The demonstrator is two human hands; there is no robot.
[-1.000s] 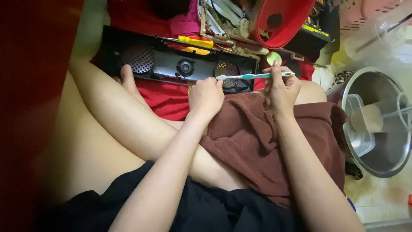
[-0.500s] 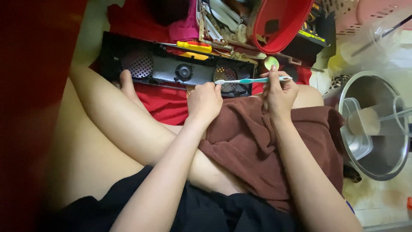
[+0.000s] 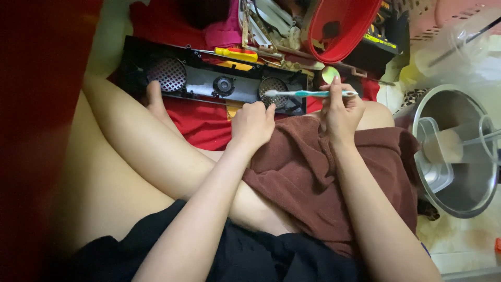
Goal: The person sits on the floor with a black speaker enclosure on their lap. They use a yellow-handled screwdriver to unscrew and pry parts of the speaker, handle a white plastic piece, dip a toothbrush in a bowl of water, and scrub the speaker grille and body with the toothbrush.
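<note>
The toothbrush (image 3: 308, 94) is looking light, stiff and slim, best pinched along its teal handle. The right hand (image 3: 342, 112) is gripping that handle, bristles hovering over the black speaker panel (image 3: 209, 78). The left hand (image 3: 253, 125) is curling loosely on the brown towel (image 3: 313, 177), holding nothing visible.

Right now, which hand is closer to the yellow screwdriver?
The left. The left hand rests on the brown towel just below the screwdriver, across the black panel. The right hand holds a toothbrush farther to the side.
</note>
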